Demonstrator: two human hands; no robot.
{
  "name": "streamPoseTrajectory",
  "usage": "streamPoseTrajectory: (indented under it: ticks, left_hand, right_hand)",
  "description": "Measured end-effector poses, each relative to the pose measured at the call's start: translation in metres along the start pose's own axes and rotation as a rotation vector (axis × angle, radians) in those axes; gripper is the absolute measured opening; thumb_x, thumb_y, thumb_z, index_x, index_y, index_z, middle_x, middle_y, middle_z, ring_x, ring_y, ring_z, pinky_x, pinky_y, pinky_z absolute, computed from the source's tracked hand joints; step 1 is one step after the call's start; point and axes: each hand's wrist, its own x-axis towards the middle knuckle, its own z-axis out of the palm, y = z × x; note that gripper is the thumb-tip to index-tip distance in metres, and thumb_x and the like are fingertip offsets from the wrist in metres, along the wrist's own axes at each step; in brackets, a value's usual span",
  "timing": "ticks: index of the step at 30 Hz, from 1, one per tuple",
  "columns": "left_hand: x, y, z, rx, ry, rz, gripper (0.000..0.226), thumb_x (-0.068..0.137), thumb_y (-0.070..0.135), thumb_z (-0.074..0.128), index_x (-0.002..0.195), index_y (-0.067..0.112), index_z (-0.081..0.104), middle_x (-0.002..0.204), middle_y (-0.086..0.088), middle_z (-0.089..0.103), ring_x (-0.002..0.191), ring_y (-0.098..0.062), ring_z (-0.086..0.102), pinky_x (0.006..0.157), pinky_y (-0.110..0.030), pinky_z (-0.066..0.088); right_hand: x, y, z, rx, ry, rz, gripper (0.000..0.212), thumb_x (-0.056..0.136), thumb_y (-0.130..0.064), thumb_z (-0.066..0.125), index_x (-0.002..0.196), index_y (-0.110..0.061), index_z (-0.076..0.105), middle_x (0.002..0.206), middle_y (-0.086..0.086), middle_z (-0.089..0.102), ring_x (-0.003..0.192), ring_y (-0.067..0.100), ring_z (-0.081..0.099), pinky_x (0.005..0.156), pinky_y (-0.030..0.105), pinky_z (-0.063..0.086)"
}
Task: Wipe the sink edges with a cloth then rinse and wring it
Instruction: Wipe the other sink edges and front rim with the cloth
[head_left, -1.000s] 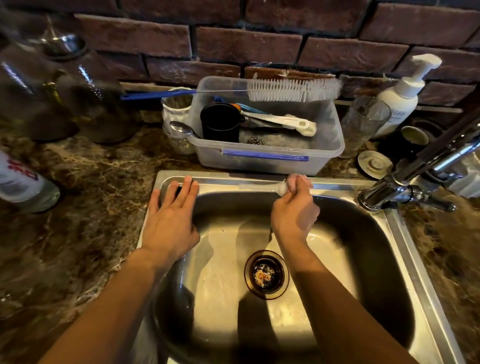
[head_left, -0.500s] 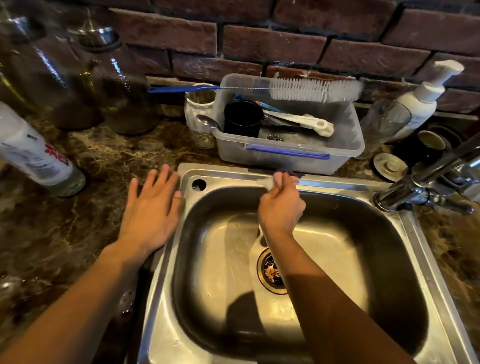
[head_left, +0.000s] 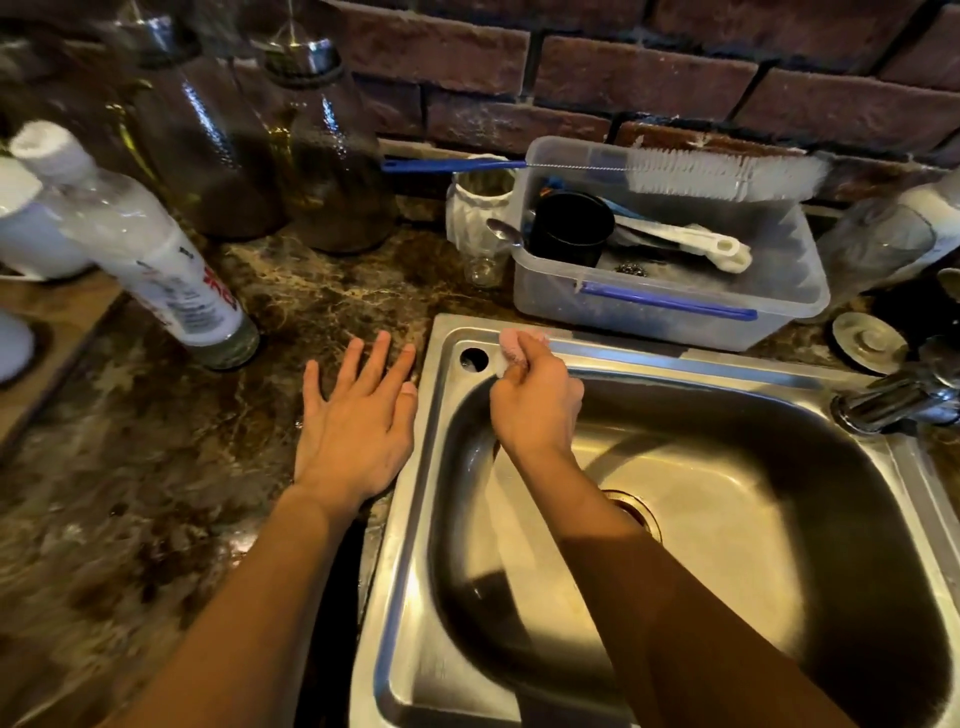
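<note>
A stainless steel sink (head_left: 675, 364) fills the lower right of the head view, with a drain at its bottom. My right hand (head_left: 535, 400) is closed around a small pale pink cloth (head_left: 511, 349) and presses it on the sink's back rim, close to the back left corner and a round hole (head_left: 474, 358). My left hand (head_left: 358, 415) lies flat, fingers spread, on the dark marble counter (head_left: 156, 467) just left of the sink's left rim. Most of the cloth is hidden inside my fist.
A clear plastic tub (head_left: 665, 306) with a black cup, utensils and a bottle brush stands behind the sink. Dark glass jars (head_left: 332, 156) and a white bottle (head_left: 156, 260) stand at the back left. The tap (head_left: 893, 400) juts over the right rim. A brick wall lies behind.
My right hand has slid the cloth leftward along the back rim toward the corner hole. My left hand has moved off the sink's rim onto the counter.
</note>
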Motion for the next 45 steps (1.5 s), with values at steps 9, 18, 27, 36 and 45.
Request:
streamPoseTrajectory:
  ticks: [9,18,27,36,45]
  left_hand:
    - [-0.001,-0.001,0.002,0.037,0.034,0.012,0.055,0.102,0.045,0.014,0.157,0.039,0.015,0.167,0.010,0.010,0.154,-0.014,0.001,0.121,-0.056,-0.001]
    - [0.001,0.002,-0.001,0.012,0.019,-0.023,0.052,0.104,0.045,0.020,0.155,0.041,0.020,0.166,0.013,0.012,0.154,-0.013,0.003,0.121,-0.054,-0.003]
    - [0.007,0.032,-0.048,-0.327,-0.110,-0.068,0.045,0.104,0.053,0.026,0.136,0.036,0.052,0.144,0.005,0.055,0.134,-0.020,0.048,0.107,-0.036,0.038]
    - [-0.062,0.173,-0.062,-1.894,-0.503,-0.299,0.054,0.087,0.051,0.049,0.123,0.013,0.064,0.113,-0.015,0.073,0.102,-0.025,0.071,0.100,-0.054,0.049]
    - [-0.080,0.214,-0.059,-2.166,-0.500,-0.355,0.038,0.094,0.027,0.052,0.120,0.002,0.065,0.115,-0.021,0.072,0.107,-0.034,0.070,0.095,-0.055,0.052]
  right_hand:
    - [0.022,-0.031,-0.012,0.702,-0.379,0.382,0.028,0.098,-0.001,0.052,0.123,-0.006,0.061,0.125,0.016,0.066,0.112,0.029,0.065,0.097,0.043,0.055]
    - [-0.001,-0.008,-0.056,1.224,-0.626,0.504,0.045,0.089,0.003,0.053,0.134,0.001,0.057,0.127,0.025,0.066,0.119,0.033,0.065,0.095,0.042,0.055]
    - [-0.034,0.000,-0.124,1.354,-0.752,0.380,0.039,0.084,0.000,0.055,0.119,0.000,0.071,0.128,0.025,0.066,0.124,0.035,0.061,0.105,0.046,0.046]
    - [-0.041,0.021,-0.174,1.275,-0.855,0.215,0.043,0.091,-0.002,0.052,0.133,0.000,0.062,0.136,0.024,0.060,0.116,0.033,0.061,0.099,0.038,0.053]
    - [-0.036,0.053,-0.214,0.845,-0.583,0.069,0.032,0.096,-0.005,0.055,0.124,-0.007,0.070,0.114,0.017,0.074,0.098,0.022,0.072,0.079,0.030,0.058]
